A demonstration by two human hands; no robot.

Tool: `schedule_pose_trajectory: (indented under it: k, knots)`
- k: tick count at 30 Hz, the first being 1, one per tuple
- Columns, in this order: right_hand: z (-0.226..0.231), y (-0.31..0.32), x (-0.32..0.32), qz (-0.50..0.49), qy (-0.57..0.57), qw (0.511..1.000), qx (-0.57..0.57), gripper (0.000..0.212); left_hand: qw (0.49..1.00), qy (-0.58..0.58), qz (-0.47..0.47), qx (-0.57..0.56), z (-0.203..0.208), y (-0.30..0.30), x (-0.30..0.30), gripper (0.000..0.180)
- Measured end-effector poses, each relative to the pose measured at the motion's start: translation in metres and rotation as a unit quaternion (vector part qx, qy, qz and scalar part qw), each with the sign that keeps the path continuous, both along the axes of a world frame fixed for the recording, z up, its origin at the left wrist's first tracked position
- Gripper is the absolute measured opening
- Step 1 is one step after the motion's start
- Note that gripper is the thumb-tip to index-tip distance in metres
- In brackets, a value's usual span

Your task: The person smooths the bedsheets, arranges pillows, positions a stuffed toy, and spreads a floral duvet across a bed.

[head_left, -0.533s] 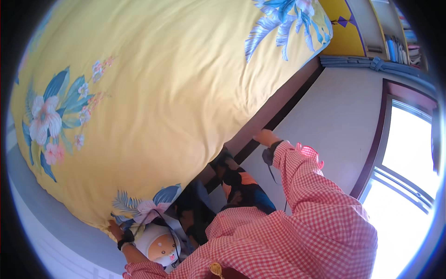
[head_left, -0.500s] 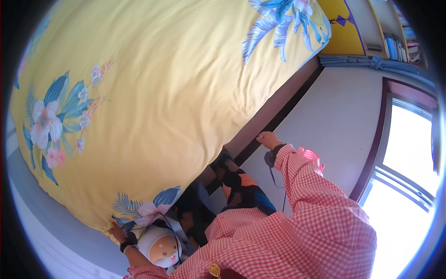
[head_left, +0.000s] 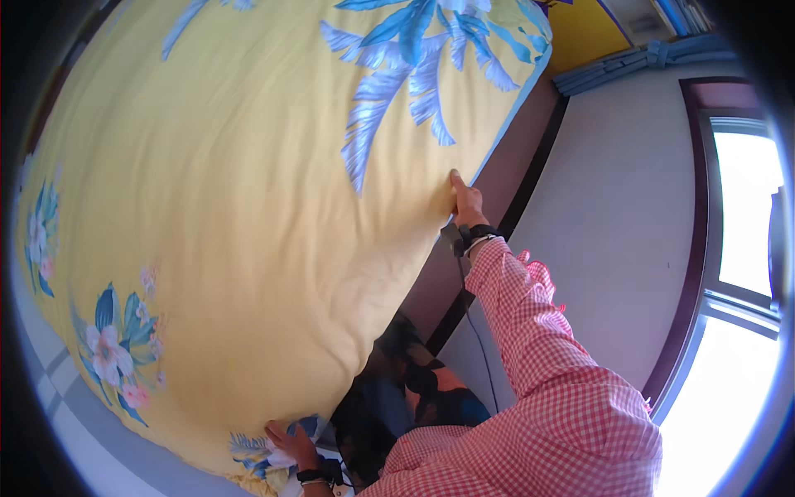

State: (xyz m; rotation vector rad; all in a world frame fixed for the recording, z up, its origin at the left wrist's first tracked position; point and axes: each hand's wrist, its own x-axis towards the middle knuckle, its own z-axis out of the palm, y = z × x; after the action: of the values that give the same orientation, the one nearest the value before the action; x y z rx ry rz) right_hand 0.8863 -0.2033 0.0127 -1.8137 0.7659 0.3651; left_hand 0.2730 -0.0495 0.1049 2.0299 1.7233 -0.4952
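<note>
A yellow bedsheet (head_left: 248, 273) printed with blue leaves and pale flowers covers the bed. My right hand (head_left: 466, 203) grips its side edge, thumb on top and the other fingers hidden beneath. Near the lower corner, my left hand (head_left: 291, 445) is closed on the sheet by a printed flower; part of its fingers cannot be made out. Between the hands the cloth sags and folds along the edge. Each wrist wears a black band, and a dark cabled device hangs at the right wrist.
A pale wall (head_left: 613, 182) with a dark skirting strip runs along the bed's right side. Beyond it is a bright window (head_left: 745, 207) with a dark frame. A blue rolled cloth (head_left: 613, 70) and a yellow cabinet panel (head_left: 584, 37) stand at the far right.
My right hand has moved from beside the wall onto the sheet's edge and taken hold of it. My left hand now lies further right in view, and the view has shifted.
</note>
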Motion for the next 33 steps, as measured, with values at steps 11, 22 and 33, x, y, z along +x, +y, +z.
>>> schedule_pose_trajectory:
  k: [11,22,33]
  knots:
    - [0.026,-0.031,0.028,0.049,-0.086,0.979,0.178,0.029,0.998,0.03,0.041,-0.036,-0.049,0.05,0.078,0.083]
    - [0.02,-0.048,0.035,0.408,-0.18,0.808,-0.385,0.06,0.996,-0.052,0.065,0.012,-0.049,0.054,0.071,0.082]
    - [0.086,0.167,-0.184,0.831,-0.329,0.428,-0.138,0.058,0.983,-0.022,0.071,0.169,0.025,0.055,0.019,0.068]
